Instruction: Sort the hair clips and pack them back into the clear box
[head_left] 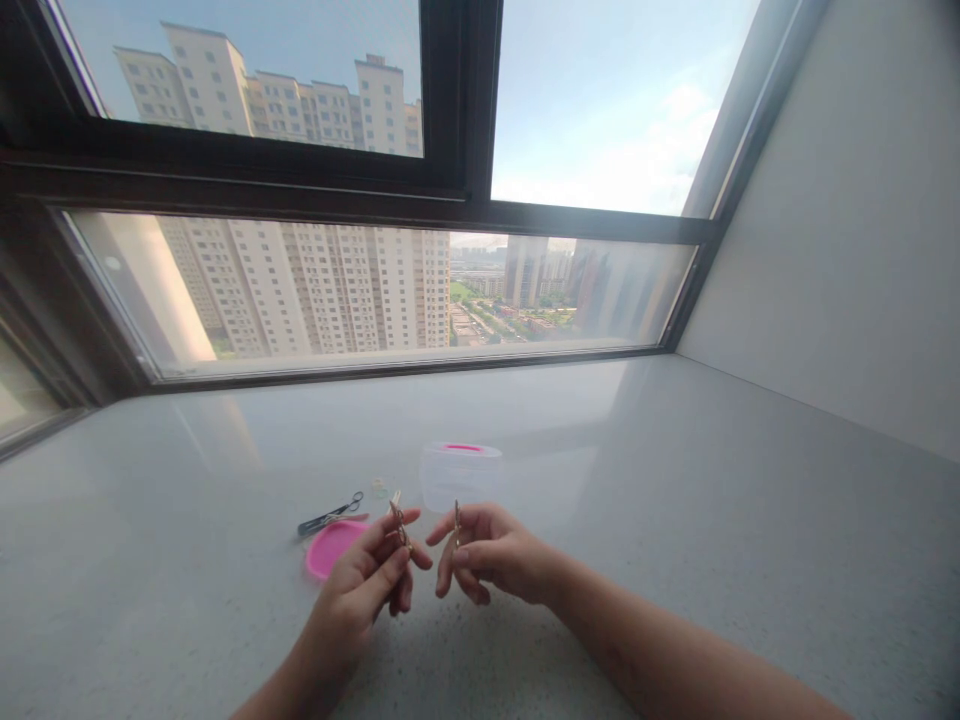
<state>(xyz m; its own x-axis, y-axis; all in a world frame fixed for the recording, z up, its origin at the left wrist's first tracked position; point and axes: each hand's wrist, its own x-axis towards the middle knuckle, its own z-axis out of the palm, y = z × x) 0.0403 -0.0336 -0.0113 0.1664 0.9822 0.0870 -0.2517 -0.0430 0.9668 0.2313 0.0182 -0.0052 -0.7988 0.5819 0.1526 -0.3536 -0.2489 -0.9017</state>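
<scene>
My left hand (pixel 358 590) pinches a small gold-coloured openwork metal piece (pixel 400 522) between thumb and fingers. Facing it, my right hand (pixel 499 555) grips a similar thin gold-coloured piece (pixel 457 520), seen nearly edge-on. The two pieces are a short gap apart, above the counter, and too small for me to tell their exact kind. Beside my left hand lies a round pink lid or dish (pixel 330 548), partly covered by that hand. Just behind it rests a dark slender tool with a finger loop (pixel 330 514), perhaps small scissors.
A translucent plastic tub (pixel 459 478) with a pink mark on top stands behind my hands. A small clear item (pixel 381 488) lies left of it. The pale speckled counter (pixel 712 540) runs to a dark-framed window (pixel 420 375), with a white wall (pixel 862 250) at right.
</scene>
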